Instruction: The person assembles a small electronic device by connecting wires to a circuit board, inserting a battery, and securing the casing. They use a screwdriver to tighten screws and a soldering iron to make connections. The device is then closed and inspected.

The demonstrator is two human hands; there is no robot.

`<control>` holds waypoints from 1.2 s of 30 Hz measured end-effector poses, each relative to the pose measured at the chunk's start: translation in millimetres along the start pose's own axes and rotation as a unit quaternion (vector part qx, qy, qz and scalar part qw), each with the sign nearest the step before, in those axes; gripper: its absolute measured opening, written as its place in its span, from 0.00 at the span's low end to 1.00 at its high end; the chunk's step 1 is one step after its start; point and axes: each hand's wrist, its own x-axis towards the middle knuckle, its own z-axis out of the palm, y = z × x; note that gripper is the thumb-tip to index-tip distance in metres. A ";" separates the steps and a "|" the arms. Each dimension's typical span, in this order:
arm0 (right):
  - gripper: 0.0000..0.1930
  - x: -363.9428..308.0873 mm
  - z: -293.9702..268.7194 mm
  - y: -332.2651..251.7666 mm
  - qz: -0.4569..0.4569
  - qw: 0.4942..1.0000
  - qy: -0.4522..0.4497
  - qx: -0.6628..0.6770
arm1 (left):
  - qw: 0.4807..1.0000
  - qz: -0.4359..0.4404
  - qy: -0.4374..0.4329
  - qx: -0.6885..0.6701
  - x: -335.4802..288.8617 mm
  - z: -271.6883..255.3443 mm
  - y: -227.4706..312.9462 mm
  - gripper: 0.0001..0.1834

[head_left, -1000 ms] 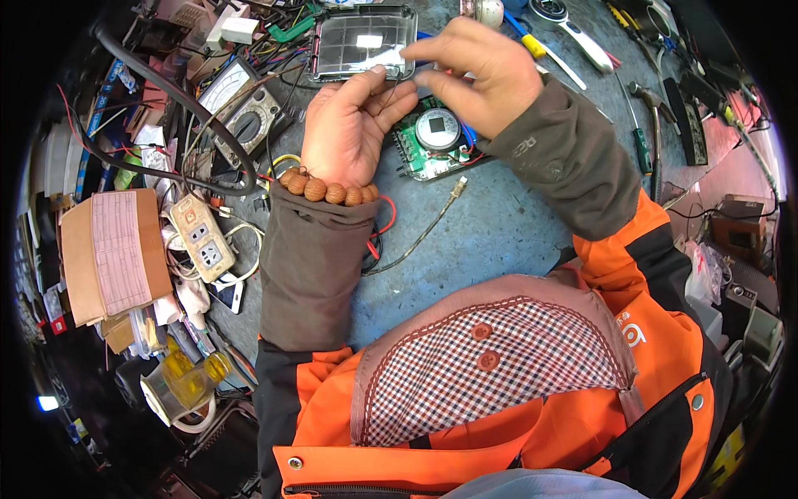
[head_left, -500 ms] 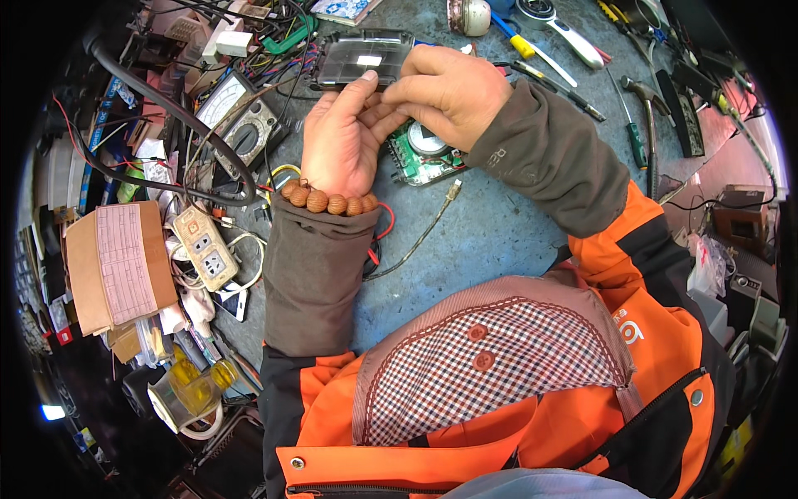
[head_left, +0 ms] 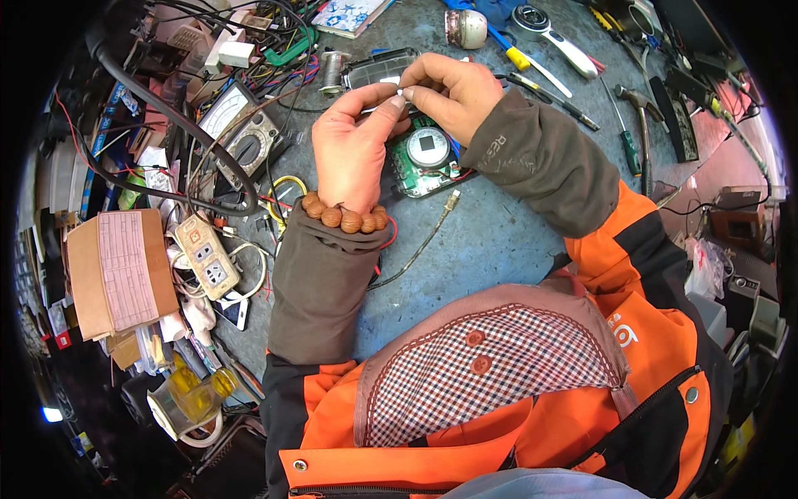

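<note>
As my left hand (head_left: 353, 158) and right hand (head_left: 453, 96) meet, fingers (head_left: 382, 118) pinched on a tiny unclear thing (head_left: 401, 92), the circuit board (head_left: 422, 163) lies nearer me than my fingertips

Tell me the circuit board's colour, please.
The circuit board is green, seen best in the head view.

Here's the green circuit board (head_left: 404, 166), lying flat, a round silver disc (head_left: 428, 150) with a dark square centre riding on it. Beyond the board sits a clear divided box (head_left: 374, 71), partly hidden; between them, something pale (head_left: 401, 93), pinched, too tiny to identify.
</note>
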 end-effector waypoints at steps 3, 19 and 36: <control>0.08 0.3 3.0 3.0 -0.002 1.000 -0.015 0.021 | 0.997 0.066 0.005 0.048 1.5 -1.9 -5.1 0.11; 0.23 -70.2 -100.8 -76.4 -0.019 0.898 0.314 0.307 | 0.988 0.088 -0.077 0.104 24.2 -27.2 -19.2 0.08; 0.19 -179.5 -233.8 -62.2 -0.016 0.794 0.601 -0.092 | 0.990 0.061 -0.075 0.106 16.8 -15.1 -18.8 0.08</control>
